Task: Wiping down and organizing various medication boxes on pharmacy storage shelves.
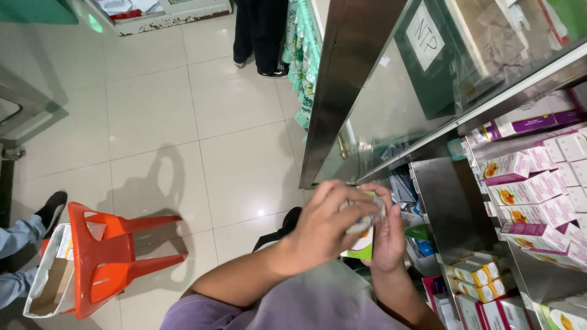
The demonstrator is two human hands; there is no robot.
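Gripping small box (365, 241), left hand (327, 226) curled over, right hand (388, 235) underneath

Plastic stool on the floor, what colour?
Orange-red, on its side; the stool shows in the head view, lower left.

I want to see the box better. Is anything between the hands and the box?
No. Both hands already touch the box: the left hand lies over its top, the right hand is against its side. The fingers hide much of it.

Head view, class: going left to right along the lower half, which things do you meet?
White paper bag → orange plastic stool → left hand → right hand → shelf of purple-and-white boxes.
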